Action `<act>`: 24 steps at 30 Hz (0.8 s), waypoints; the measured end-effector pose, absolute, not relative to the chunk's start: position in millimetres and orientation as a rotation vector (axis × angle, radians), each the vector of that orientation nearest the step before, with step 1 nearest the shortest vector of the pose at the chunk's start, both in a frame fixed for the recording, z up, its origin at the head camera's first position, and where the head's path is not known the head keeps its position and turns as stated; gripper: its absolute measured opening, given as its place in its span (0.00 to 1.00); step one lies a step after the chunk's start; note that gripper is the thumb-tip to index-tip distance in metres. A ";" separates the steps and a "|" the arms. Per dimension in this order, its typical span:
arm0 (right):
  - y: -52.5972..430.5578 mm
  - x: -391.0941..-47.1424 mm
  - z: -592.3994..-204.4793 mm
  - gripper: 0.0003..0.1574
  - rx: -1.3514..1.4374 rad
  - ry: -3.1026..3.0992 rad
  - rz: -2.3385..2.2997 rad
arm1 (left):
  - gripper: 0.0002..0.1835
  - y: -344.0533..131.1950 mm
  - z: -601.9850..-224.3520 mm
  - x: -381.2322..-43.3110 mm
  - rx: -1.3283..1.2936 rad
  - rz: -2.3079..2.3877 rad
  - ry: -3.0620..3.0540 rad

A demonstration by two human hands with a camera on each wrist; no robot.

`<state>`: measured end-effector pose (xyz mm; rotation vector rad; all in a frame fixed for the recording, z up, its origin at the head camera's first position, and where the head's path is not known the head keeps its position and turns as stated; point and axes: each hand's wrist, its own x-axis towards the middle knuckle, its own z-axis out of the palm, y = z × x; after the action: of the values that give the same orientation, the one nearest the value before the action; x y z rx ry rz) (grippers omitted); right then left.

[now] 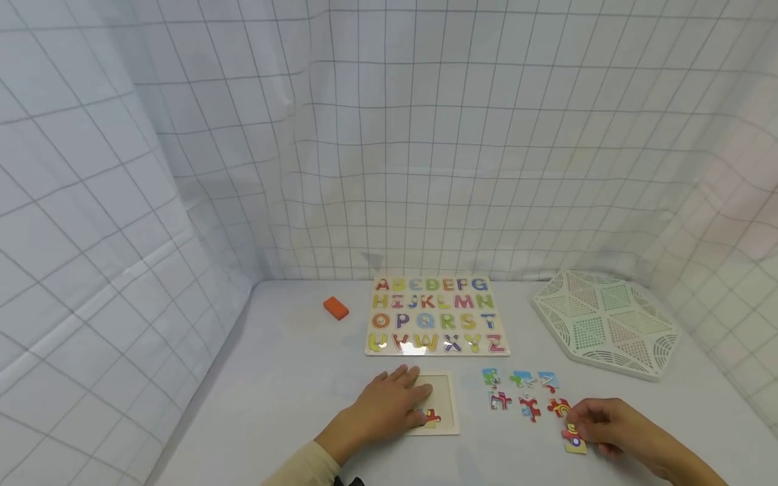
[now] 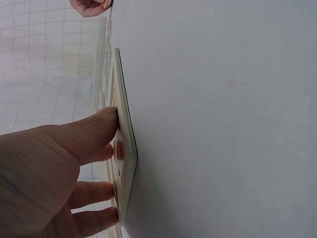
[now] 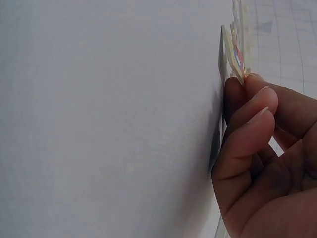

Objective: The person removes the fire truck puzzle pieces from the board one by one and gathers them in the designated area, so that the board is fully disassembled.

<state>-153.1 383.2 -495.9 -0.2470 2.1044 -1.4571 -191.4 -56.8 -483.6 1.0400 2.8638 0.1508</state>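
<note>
My left hand (image 1: 389, 405) rests with fingers spread across a square wooden puzzle tray (image 1: 454, 412). In the left wrist view, its thumb and fingertips press on the tray (image 2: 130, 153). A red and yellow puzzle piece (image 1: 433, 417) lies inside the tray by the thumb, partly covered by the hand. Toward the right, my right hand (image 1: 620, 426) pinches a yellow, red and purple puzzle piece (image 1: 574, 443) between thumb and fingertips. The right wrist view shows this piece (image 3: 237, 60) tilted close over the table. Another red and yellow piece (image 1: 559, 407) lies just beyond it.
Several loose puzzle pieces (image 1: 500, 401) lie between the hands. Behind the tray is a wooden alphabet board (image 1: 437, 351). An orange block (image 1: 336, 308) sits at back left, and a white hexagonal patterned panel (image 1: 608, 324) at back right. Gridded white cloth (image 1: 389, 148) encloses the table.
</note>
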 end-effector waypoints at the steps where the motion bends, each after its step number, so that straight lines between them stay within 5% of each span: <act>1: 383.0 -153.1 -495.9 0.16 -0.256 2.115 -1.456 | 0.26 -56.5 -482.9 -191.6 1.043 0.148 2.865; 24: 353.1 -160.3 -478.9 0.20 -0.237 2.245 -1.457 | 0.27 -58.5 -484.4 -192.5 1.020 0.226 2.820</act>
<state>-160.3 353.1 -478.9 -0.2367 2.2452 -1.4565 -192.5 -58.5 -484.4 1.0200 2.8197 0.2256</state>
